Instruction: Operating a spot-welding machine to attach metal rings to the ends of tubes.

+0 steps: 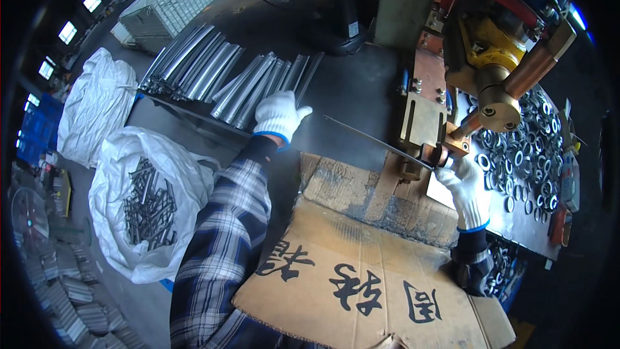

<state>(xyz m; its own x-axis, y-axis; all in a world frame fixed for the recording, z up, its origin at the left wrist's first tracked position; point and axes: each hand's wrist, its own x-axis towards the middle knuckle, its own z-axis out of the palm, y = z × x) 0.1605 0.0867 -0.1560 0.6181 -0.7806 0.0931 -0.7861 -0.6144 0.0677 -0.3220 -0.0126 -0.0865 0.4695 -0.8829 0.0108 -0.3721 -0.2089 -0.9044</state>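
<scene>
My left hand [279,116], in a white knitted glove with a blue cuff, reaches over the near ends of several long shiny metal strips [245,94]. Its thumb stands apart to the right, and nothing shows held in it. My right hand [466,187], gloved alike, is closed at the copper electrode [455,142] of a welding machine. Its fingertips hide what they pinch. A long thin metal piece [374,139] slants from the electrode area, close by those fingertips, out to the upper left, its far end in the air.
Steel rings [516,148] lie heaped on a metal table at the right. Marked cardboard [381,271] covers the near side below the machine. At left, a white sack [106,200] holds short metal pieces, with another white sack [97,106] behind it. A mesh crate [187,3] stands farther back.
</scene>
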